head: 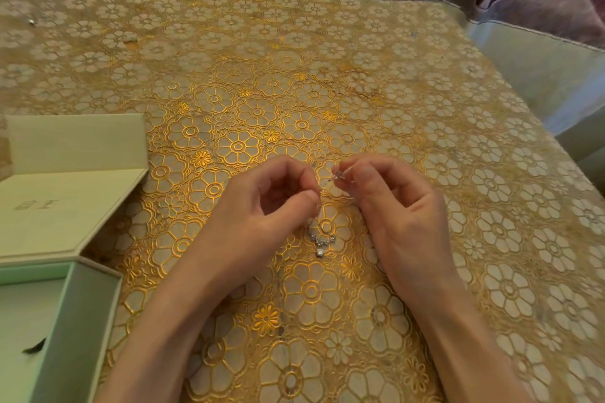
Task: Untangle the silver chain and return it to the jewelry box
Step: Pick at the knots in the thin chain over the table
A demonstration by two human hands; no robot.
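Head view: both hands work just above the tabletop (pixel 425 108), which wears a gold flower-patterned cloth. The left hand (pixel 265 206) has thumb and forefinger curled together in a narrow grip on the silver chain (pixel 319 206), and the right hand (pixel 393 206) pinches another stretch of it, where a small glinting bunch shows at the fingertips (pixel 355 172). Between the hands the chain droops, and its pendant (pixel 320 244) hangs low, at or just above the cloth; which one I cannot tell.

The step in hand looks like teasing the tangle apart. To do it well, the pinches should stay light and close to the knot, easing loops looser instead of pulling the ends apart, since tension would likely tighten a fine chain. Letting the pendant rest on the cloth would take weight off the strands. The jewelry box (pixel 82 321) sits open at the left near edge, its lid (pixel 65 206) folded back, ready to receive the chain once it runs free.
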